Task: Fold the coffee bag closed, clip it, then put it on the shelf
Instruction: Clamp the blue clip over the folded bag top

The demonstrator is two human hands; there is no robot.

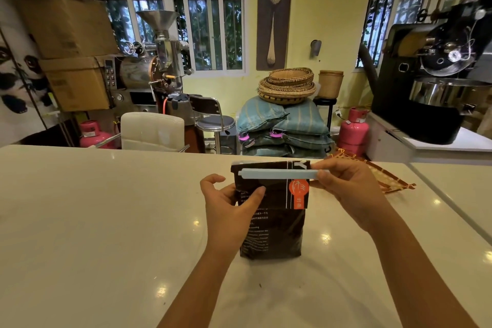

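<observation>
A dark brown coffee bag [277, 231] with white print and an orange label stands upright on the white counter [93, 221], its top folded over toward me. A long pale blue clip [277, 174] lies across the folded top. My right hand [351, 192] pinches the clip's right end between thumb and fingers. My left hand [231, 208] holds the bag's left side just below the fold, thumb on the front face.
A brown patterned flat pouch [388, 178] lies on the counter behind my right hand. Beyond the counter stand a white chair [151, 130], a stool, stacked sacks, pink gas cylinders and coffee roasters. No shelf is in view.
</observation>
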